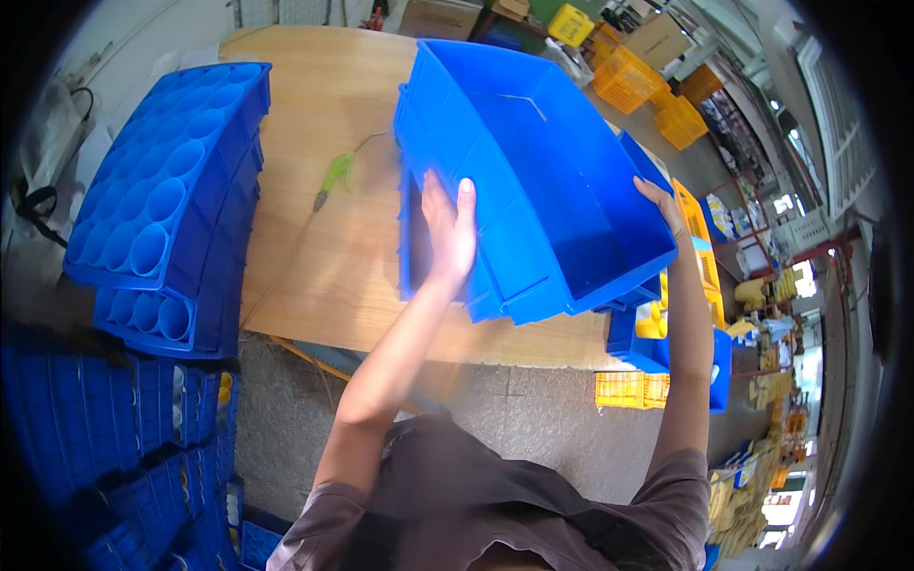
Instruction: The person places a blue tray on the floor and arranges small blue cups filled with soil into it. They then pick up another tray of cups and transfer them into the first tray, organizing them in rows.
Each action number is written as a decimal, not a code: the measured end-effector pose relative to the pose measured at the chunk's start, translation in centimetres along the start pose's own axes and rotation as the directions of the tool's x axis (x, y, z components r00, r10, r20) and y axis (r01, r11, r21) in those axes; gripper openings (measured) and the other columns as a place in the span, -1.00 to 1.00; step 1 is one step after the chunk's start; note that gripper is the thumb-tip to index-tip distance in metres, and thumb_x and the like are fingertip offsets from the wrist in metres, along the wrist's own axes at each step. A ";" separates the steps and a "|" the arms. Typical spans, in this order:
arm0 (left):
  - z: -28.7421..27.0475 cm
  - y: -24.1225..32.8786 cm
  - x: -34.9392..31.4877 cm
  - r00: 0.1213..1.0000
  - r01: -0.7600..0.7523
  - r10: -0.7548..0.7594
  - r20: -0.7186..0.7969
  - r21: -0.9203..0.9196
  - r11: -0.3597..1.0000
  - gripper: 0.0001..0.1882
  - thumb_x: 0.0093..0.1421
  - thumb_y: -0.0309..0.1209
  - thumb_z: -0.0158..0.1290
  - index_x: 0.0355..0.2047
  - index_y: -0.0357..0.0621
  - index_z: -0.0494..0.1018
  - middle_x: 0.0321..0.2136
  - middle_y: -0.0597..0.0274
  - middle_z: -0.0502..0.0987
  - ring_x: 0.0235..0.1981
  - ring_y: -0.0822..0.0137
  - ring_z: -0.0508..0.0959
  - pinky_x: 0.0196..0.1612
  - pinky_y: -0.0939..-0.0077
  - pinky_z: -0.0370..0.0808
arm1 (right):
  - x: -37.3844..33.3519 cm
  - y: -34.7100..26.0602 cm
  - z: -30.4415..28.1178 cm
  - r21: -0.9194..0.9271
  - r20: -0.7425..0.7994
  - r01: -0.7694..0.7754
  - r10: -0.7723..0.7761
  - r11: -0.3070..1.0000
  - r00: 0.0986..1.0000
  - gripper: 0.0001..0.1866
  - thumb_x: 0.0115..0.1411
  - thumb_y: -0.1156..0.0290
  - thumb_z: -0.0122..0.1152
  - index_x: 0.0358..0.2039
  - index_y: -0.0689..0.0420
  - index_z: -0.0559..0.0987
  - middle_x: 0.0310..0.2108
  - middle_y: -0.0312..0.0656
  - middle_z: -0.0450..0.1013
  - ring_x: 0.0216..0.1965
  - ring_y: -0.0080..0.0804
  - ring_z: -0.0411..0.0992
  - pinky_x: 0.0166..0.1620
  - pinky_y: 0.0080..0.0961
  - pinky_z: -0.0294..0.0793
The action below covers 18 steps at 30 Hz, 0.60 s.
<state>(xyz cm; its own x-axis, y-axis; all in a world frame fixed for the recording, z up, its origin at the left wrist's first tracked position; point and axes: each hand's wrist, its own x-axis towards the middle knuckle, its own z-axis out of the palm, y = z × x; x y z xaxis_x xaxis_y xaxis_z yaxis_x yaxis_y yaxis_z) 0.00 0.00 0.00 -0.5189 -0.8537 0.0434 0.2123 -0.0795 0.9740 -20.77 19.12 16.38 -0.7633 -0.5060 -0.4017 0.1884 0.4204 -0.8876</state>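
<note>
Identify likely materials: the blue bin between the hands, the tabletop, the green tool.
Blue bin: probably moulded plastic, semi-gloss; uniform colour, ribbed outer wall.
Tabletop: wood or wood-look laminate, satin; pale tan, faint streaks.
Green tool: body likely plastic, evenly bright; thin dark spout possibly metal, too small to tell.

Blue bins (214, 205) of round tubes (164, 200) line the left edge of a wooden bench (295, 271) in a factory workshop, yellow crates (624, 81) beyond its far right corner.
</note>
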 end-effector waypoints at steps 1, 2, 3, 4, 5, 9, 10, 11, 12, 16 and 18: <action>-0.1 0.1 0.1 1.000 0.007 -0.007 -0.001 0.000 1.000 -0.04 0.37 0.19 -0.20 0.41 -0.43 -0.16 0.43 -0.29 -0.14 0.47 -0.11 -0.16 0.47 0.13 -0.20 | 0.9 0.1 0.3 0.067 -0.006 -0.002 0.002 0.998 1.000 -0.01 0.03 -0.14 0.37 0.36 0.12 0.26 0.30 0.09 0.27 0.26 0.05 0.30 0.27 -0.03 0.30; -0.2 0.1 0.2 1.000 0.016 -0.016 -0.004 0.002 1.000 -0.04 0.38 0.18 -0.20 0.41 -0.44 -0.16 0.42 -0.30 -0.12 0.47 -0.11 -0.14 0.47 0.13 -0.18 | 1.7 0.2 0.5 0.136 0.030 0.002 -0.007 0.991 1.000 -0.02 0.01 -0.15 0.37 0.35 0.12 0.29 0.29 0.09 0.29 0.25 0.05 0.30 0.24 -0.08 0.33; -0.3 0.2 0.3 1.000 0.028 -0.028 0.005 0.022 0.999 -0.05 0.38 0.18 -0.18 0.41 -0.41 -0.16 0.42 -0.29 -0.13 0.46 -0.09 -0.14 0.47 0.14 -0.17 | 2.5 0.2 0.7 0.132 0.004 0.011 -0.011 0.991 1.000 -0.03 0.02 -0.16 0.36 0.34 0.12 0.30 0.26 0.09 0.32 0.23 0.03 0.32 0.23 -0.10 0.35; -0.2 0.3 0.2 1.000 0.009 -0.009 0.002 0.001 1.000 -0.05 0.37 0.18 -0.17 0.42 -0.39 -0.15 0.42 -0.28 -0.15 0.47 -0.08 -0.15 0.47 0.14 -0.17 | 3.2 0.1 0.7 0.127 0.015 0.022 -0.024 0.992 1.000 -0.04 0.02 -0.18 0.34 0.33 0.11 0.31 0.24 0.08 0.34 0.21 0.02 0.34 0.22 -0.12 0.36; -0.1 0.4 0.0 1.000 0.006 -0.005 0.001 -0.018 1.000 -0.05 0.37 0.18 -0.16 0.42 -0.37 -0.15 0.43 -0.28 -0.17 0.47 -0.08 -0.16 0.47 0.15 -0.17 | 3.9 0.4 0.6 0.116 0.063 0.040 -0.048 0.992 0.997 -0.05 0.03 -0.19 0.33 0.32 0.10 0.33 0.21 0.07 0.37 0.19 0.00 0.35 0.21 -0.14 0.37; 0.6 1.6 0.5 1.000 -0.017 0.017 0.009 0.011 1.000 0.01 0.31 0.23 -0.09 0.42 -0.37 -0.12 0.42 -0.32 -0.16 0.47 -0.13 -0.17 0.47 0.11 -0.16 | 3.3 2.5 -0.5 -0.109 0.048 0.534 -0.532 0.839 0.846 -0.34 0.05 0.04 0.33 0.11 0.11 0.47 0.06 -0.04 0.45 0.00 -0.21 0.45 0.05 -0.34 0.46; 0.7 2.0 0.9 0.999 -0.037 0.037 0.025 0.015 0.999 0.03 0.29 0.25 -0.07 0.41 -0.38 -0.09 0.41 -0.35 -0.13 0.46 -0.15 -0.16 0.46 0.10 -0.15 | 3.3 2.3 -0.3 -0.007 0.019 0.536 -0.536 0.844 0.844 -0.41 0.05 0.10 0.33 0.05 0.12 0.50 0.01 -0.07 0.48 -0.05 -0.27 0.48 0.01 -0.41 0.48; 0.8 2.2 1.4 0.996 -0.064 0.065 0.061 -0.015 0.998 0.04 0.28 0.25 -0.06 0.41 -0.37 -0.09 0.41 -0.34 -0.14 0.46 -0.15 -0.16 0.46 0.09 -0.15 | 2.4 1.4 -1.0 0.116 -0.111 0.375 -0.363 0.920 0.925 -0.50 0.06 0.14 0.32 -0.02 0.11 0.53 -0.07 -0.09 0.52 -0.11 -0.31 0.50 -0.03 -0.46 0.50; 1.1 2.4 2.4 0.991 -0.098 0.099 0.092 -0.021 0.995 0.04 0.27 0.26 -0.06 0.41 -0.36 -0.08 0.41 -0.34 -0.13 0.46 -0.15 -0.15 0.46 0.09 -0.15 | 1.8 0.8 -1.4 0.262 -0.151 0.226 -0.192 0.938 0.970 -0.58 0.07 0.18 0.30 -0.10 0.10 0.57 -0.14 -0.12 0.55 -0.16 -0.35 0.52 -0.08 -0.50 0.52; 1.3 2.3 7.4 0.976 0.019 0.014 0.219 -0.148 0.989 0.03 0.26 0.28 -0.07 0.43 -0.27 -0.06 0.44 -0.20 -0.10 0.48 -0.02 -0.13 0.47 0.15 -0.14 | 1.7 -0.1 -1.3 0.067 -0.182 0.182 -0.168 0.981 0.969 -0.13 -0.07 -0.06 0.31 0.26 0.00 0.36 0.21 0.02 0.32 0.14 -0.06 0.32 0.09 -0.08 0.38; 0.9 1.5 9.1 0.957 0.153 -0.092 0.275 -0.211 0.965 0.03 0.26 0.31 -0.10 0.43 -0.26 -0.05 0.45 -0.17 -0.10 0.48 0.00 -0.14 0.47 0.18 -0.13 | 2.6 1.0 -0.6 0.015 -0.221 0.217 -0.208 0.976 0.953 -0.12 -0.06 -0.04 0.28 0.29 0.00 0.32 0.21 0.03 0.31 0.14 -0.04 0.32 0.10 -0.05 0.38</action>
<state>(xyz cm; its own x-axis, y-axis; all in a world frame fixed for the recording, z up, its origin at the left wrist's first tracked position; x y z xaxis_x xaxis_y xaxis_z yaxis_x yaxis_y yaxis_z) -5.18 -7.43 2.09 -0.7438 -0.6683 0.0134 0.3000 -0.3159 0.9001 -22.96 18.71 14.59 -0.9032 -0.4029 -0.1482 0.0278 0.2897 -0.9567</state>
